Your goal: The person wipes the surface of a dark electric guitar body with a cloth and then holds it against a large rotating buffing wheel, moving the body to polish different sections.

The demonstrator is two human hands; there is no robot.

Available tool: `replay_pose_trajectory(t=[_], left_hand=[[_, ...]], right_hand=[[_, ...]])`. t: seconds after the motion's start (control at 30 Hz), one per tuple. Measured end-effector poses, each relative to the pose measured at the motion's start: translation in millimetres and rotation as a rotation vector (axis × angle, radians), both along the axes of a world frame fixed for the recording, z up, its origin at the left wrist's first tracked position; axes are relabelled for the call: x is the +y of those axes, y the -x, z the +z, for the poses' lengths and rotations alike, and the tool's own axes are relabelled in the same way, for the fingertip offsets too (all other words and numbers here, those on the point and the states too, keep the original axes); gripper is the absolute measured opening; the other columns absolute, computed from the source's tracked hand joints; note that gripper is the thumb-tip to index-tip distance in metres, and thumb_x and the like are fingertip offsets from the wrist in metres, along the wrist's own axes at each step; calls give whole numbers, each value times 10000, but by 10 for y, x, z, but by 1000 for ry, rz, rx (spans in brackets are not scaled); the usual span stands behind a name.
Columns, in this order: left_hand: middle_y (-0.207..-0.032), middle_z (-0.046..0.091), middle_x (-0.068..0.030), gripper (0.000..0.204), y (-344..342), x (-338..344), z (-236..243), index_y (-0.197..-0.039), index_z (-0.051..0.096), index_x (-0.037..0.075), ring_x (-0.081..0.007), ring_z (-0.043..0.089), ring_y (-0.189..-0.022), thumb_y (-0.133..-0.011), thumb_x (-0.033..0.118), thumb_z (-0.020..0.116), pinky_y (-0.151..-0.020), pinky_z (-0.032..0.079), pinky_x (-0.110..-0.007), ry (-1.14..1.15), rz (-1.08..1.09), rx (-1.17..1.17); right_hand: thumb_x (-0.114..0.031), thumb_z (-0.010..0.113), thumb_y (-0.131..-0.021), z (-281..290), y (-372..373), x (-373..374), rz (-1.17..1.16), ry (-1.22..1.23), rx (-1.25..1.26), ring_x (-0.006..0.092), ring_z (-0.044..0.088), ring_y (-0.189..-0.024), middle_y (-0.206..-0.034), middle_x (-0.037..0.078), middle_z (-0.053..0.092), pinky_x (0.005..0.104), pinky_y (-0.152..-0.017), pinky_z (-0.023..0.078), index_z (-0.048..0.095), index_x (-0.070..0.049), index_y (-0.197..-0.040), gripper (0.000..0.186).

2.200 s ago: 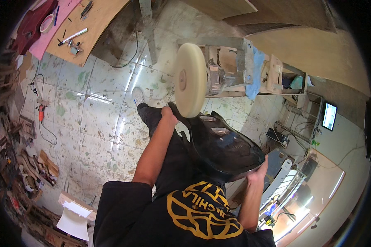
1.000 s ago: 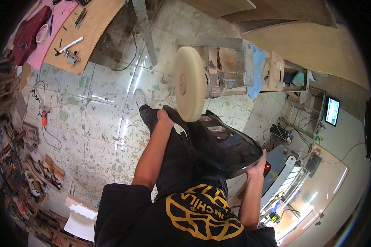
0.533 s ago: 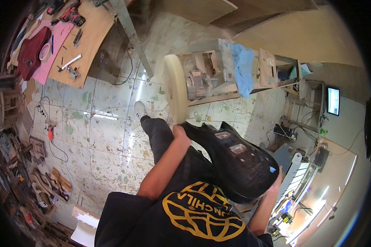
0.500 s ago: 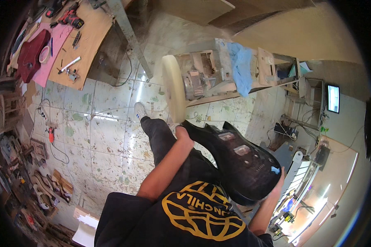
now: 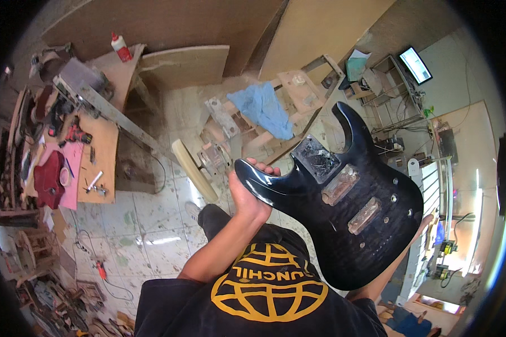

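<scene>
Left hand (image 5: 247, 199) fingers (image 5: 262, 167) grip the black guitar body (image 5: 343, 202); the right hand's grip looks hidden.

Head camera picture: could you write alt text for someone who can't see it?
A person looking down holds a glossy black electric guitar body, without neck or pickups, left hand gripping its upper horn and right hand supporting the far edge. Beyond it stand a cream buffing wheel, a blue cloth and a cluttered workbench.

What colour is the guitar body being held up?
Glossy black guitar body, fading bluish toward the middle; head view.
</scene>
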State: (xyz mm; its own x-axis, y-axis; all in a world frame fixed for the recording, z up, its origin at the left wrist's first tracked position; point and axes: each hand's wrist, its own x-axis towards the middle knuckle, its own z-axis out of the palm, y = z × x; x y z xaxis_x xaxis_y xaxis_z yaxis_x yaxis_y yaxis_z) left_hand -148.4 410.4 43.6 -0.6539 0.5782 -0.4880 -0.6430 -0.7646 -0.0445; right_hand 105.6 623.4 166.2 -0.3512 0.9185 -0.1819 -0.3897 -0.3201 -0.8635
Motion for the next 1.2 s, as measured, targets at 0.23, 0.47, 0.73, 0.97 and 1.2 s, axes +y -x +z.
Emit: replay_pose_trajectory(t=[0.23,0.47,0.73,0.97,1.2], left_hand=[[-765,507,-60,283,139,-160,350,-896,494,95,-224,528,-733,-882,370,431,-831,475,-418,-107,76,181],[-780,502,-51,325,153,-316,612,-925,490,106,-212,513,-750,-916,419,401,-843,451,-410,-167,133,320],[-761,497,-31,313,99,-345,856,-930,496,100,-186,503,-710,-931,393,384,-815,440,-386,-63,205,405],[-776,510,-48,322,60,-524,916,-936,506,77,-186,525,-733,-940,377,389,-822,455,-379,-64,319,468],[-1164,580,-245,807,-113,-506,1052,-1219,481,75,-374,461,-1229,-851,751,241,-1101,273,-497,-71,550,880]], right_hand=[[-749,317,-842,-228,-119,106,-42,-64,154,308,441,-1236,-1364,159,454,489,-1083,296,441,-15,-1338,894],[-770,329,-820,-425,-88,246,-21,-114,239,333,443,-1231,-1391,173,415,492,-1062,334,365,-34,-1392,933],[-774,344,-810,-458,54,183,131,-156,398,348,449,-1225,-1373,166,446,509,-1049,352,417,-42,-1365,921],[-720,361,-853,-444,380,140,205,-74,384,283,569,-1069,-1212,137,587,456,-969,441,555,-21,-1222,813],[-710,410,-840,-912,736,468,526,6,599,296,574,-1092,-1240,158,573,469,-973,437,516,13,-1253,840]])
